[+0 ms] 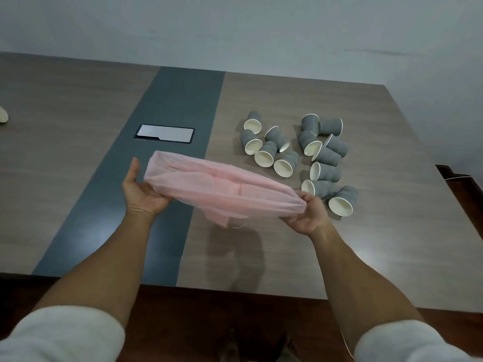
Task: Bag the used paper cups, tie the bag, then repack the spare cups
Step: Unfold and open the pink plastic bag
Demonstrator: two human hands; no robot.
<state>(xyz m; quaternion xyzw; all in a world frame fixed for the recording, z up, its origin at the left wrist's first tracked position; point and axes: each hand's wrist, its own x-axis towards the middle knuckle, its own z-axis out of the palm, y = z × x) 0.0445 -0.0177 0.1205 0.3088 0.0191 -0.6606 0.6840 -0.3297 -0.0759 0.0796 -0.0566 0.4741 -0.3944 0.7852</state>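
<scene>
A thin pink plastic bag [217,182] is stretched between my two hands above the table. My left hand [141,190] holds its left end, thumb up and fingers hidden under the plastic. My right hand [307,214] grips the right end with curled fingers. A loose flap of the bag hangs down under the middle. Several grey ribbed paper cups [300,152] with white insides lie tipped over on the table beyond and to the right of the bag.
The wooden table [366,244] has a dark grey centre strip [167,105] with a silver cable hatch [165,133] set in it. A pale object [3,114] shows at the far left edge. The table's front edge runs just below my forearms.
</scene>
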